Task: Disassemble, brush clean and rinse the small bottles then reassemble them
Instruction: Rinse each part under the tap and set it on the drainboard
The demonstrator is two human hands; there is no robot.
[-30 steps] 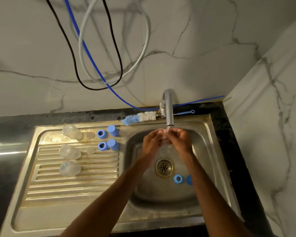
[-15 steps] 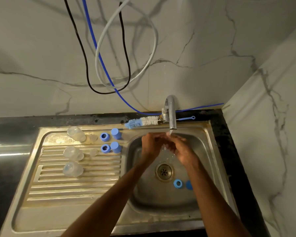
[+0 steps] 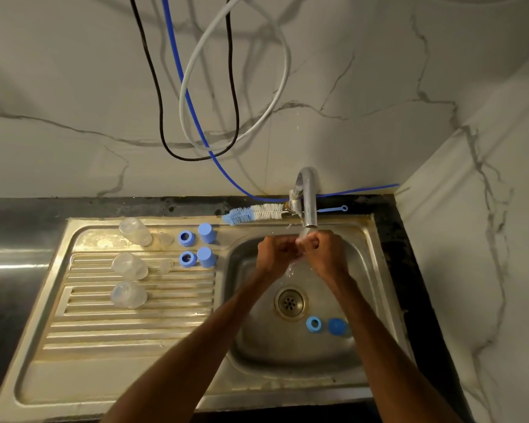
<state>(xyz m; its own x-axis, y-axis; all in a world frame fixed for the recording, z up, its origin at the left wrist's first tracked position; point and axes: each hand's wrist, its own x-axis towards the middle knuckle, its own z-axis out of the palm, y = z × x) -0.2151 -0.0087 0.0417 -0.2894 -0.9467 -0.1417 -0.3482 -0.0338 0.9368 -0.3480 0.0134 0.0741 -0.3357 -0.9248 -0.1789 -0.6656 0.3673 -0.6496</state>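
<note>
My left hand [image 3: 275,251] and my right hand [image 3: 324,251] meet under the running tap [image 3: 309,203], fingers curled round a small clear bottle part that is mostly hidden between them. Three clear small bottles [image 3: 129,265] lie on the drainboard [image 3: 129,331]. Beside them are two clear teats [image 3: 165,239], two blue rings [image 3: 186,238] and two blue caps [image 3: 206,232]. Another blue ring [image 3: 313,324] and blue cap [image 3: 337,326] lie in the sink basin [image 3: 257,346], right of the drain [image 3: 290,303].
A blue-and-white bottle brush [image 3: 254,212] lies along the back rim of the sink behind the tap. Black, white and blue hoses [image 3: 193,117] hang on the marble wall. A dark counter [image 3: 13,239] borders the sink on the left and right.
Both hands stay under the stream and have shifted slightly, working the small part between the fingers. The camera has tilted up a little. Parts on the drainboard have not moved.
</note>
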